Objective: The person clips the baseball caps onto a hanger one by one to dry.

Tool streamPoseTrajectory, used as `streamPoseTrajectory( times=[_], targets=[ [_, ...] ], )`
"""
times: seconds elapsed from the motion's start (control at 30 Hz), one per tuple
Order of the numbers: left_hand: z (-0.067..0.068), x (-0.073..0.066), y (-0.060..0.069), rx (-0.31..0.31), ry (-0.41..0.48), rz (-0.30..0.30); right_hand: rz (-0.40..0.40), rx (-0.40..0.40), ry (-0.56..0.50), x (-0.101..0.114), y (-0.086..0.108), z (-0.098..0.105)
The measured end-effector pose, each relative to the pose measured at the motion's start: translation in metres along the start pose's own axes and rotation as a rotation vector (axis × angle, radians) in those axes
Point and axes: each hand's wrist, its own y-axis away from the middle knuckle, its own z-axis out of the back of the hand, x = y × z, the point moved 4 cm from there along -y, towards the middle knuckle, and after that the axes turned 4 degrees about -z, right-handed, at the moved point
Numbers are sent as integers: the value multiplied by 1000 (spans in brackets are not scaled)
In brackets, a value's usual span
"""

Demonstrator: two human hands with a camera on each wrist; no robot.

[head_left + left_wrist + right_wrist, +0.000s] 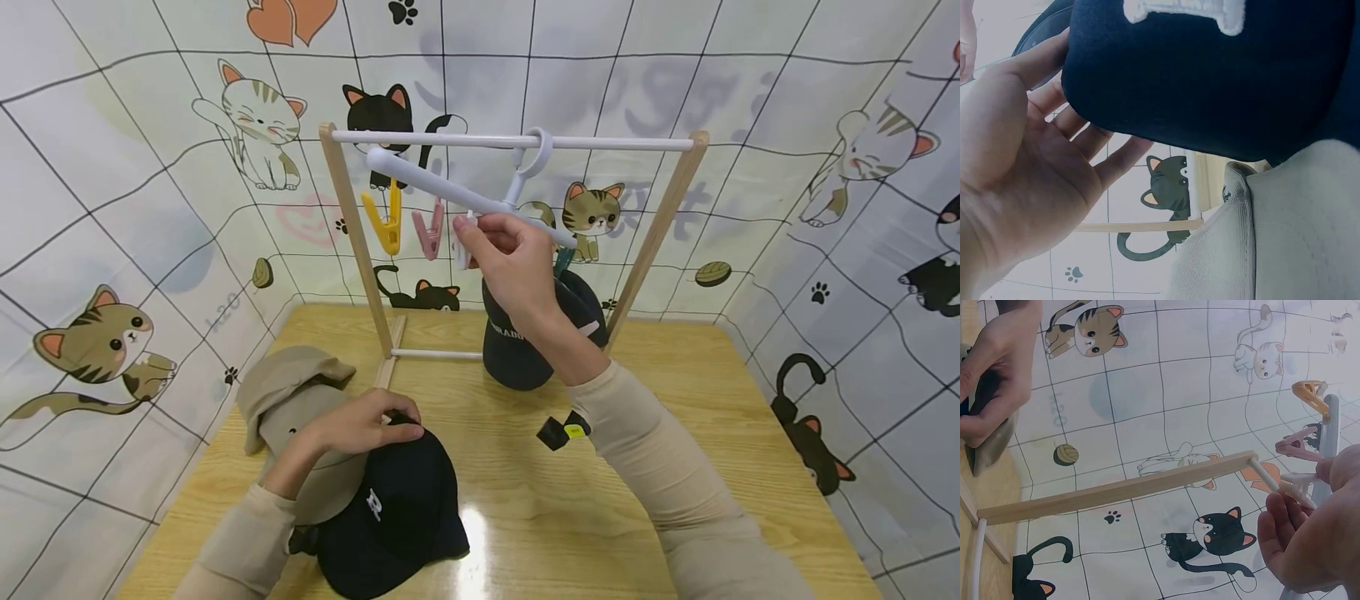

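- While the right hand [517, 262] pinches the white clip [462, 253] beneath the hanger [442, 184], thumb against fingers, whether its jaws are parted I can't tell; an even squeeze, with no sideways tug, should serve best here.
- Down at lower left, the left hand [360, 423] grasps the black baseball cap [411, 487] by the crown, white letter showing; a light grip would spare its shape.
- Right beside that cap, beige hats [303, 371] sit on the desk [750, 417].
- Along the hanger, a yellow clip [387, 225] and a pink clip [428, 235] dangle near the white one; mind those neighbours.
- Behind the right forearm hangs a dark lettered cap [517, 371], under a green clip [564, 260].
- Up top, the hook loops a white rail [622, 143]; gentle pressure, I'd say, limits swinging.
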Motion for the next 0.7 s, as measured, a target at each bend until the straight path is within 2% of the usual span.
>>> streamPoseTrajectory(
  times=[0.23, 0.47, 0.7],
  targets=[
    [6, -10, -4, -7, 1, -9, 41, 6, 28, 4, -1, 1],
    [6, -16, -6, 20, 15, -73, 70, 4, 64, 4, -2, 4],
    [8, -27, -12, 25, 50, -118, 96, 38, 131, 2, -5, 7]
  ],
)
